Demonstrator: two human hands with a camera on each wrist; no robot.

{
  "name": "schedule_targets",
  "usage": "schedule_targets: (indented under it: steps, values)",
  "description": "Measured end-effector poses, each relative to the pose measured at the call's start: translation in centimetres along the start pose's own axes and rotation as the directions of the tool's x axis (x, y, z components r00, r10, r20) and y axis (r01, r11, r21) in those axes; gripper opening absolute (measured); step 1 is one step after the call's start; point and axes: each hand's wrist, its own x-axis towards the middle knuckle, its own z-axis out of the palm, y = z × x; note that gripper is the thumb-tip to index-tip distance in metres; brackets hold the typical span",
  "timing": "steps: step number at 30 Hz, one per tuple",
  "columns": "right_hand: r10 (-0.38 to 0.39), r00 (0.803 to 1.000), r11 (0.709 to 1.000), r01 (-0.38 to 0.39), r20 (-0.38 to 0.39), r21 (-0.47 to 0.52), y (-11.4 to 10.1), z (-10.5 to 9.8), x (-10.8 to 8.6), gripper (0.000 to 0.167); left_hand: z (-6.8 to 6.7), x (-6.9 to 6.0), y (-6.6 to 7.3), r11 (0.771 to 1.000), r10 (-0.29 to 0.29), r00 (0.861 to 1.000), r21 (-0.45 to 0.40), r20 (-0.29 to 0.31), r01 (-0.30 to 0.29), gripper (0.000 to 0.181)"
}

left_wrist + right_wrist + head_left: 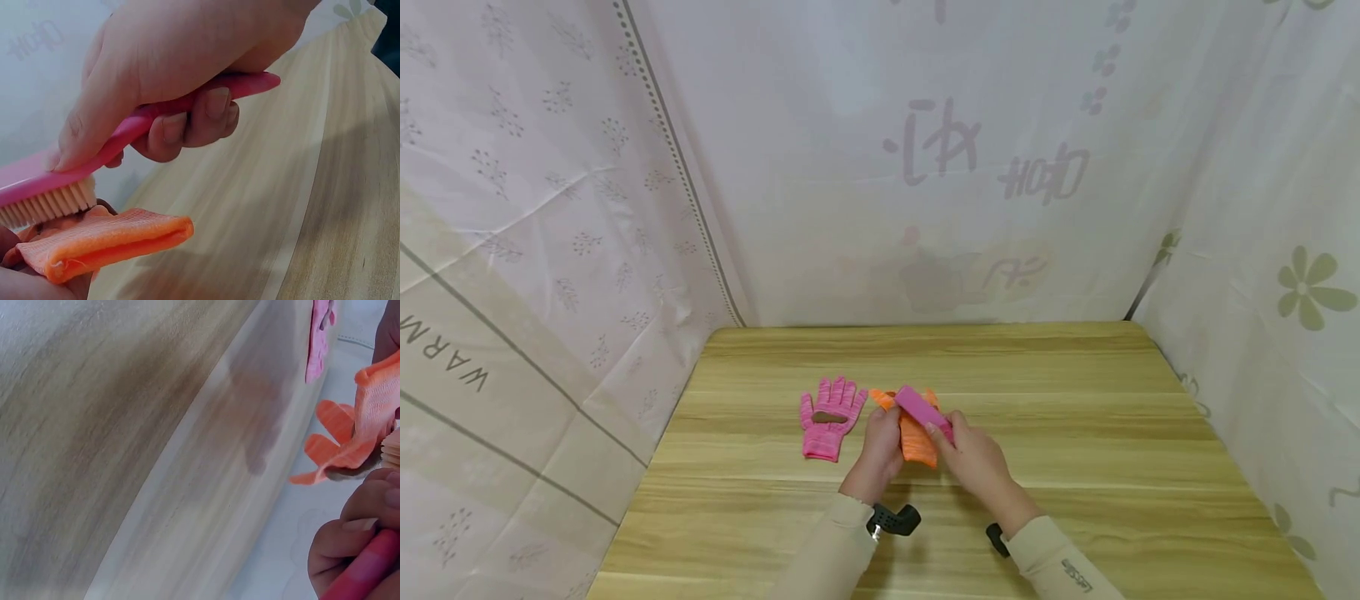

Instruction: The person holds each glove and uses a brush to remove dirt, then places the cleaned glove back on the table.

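Note:
My right hand [976,460] grips the handle of a pink brush [917,407]; in the left wrist view its pale bristles [53,203] lie against an orange glove [125,234]. My left hand [882,442] holds that orange glove [917,442] from the left side, above the table. The glove's cuff opening shows in the left wrist view, and its orange fingers hang out in the right wrist view, with a brown patch [356,472] beside the bristles. Most of my left hand's fingers are hidden behind the glove.
A pink glove [823,442] with a brown patch [830,417] on it lies flat on the wooden table [1037,375], left of my hands. Printed cloth curtains [850,167] stand behind the table and along both sides.

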Motion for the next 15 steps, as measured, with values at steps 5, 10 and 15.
schedule_targets:
  steps: [5, 10, 15]
  values:
    - [0.019, 1.0, 1.0, -0.019, -0.009, -0.01, 0.36, -0.24, 0.17, 0.049, -0.29, -0.06, -0.13, 1.0, -0.003, 1.0, -0.003, 0.006, 0.003, 0.041]
    - [0.034, 0.999, 0.999, -0.034, -0.009, -0.018, 0.66, -0.51, 0.25, 0.053, -0.46, -0.12, -0.13, 1.0, -0.024, 1.0, 0.017, 0.003, 0.024, 0.042]
    - [0.036, 0.999, 0.999, -0.036, -0.011, -0.005, 0.89, -0.65, 0.22, 0.052, -0.48, -0.15, -0.13, 0.999, -0.03, 0.999, 0.016, -0.01, 0.03, 0.041]
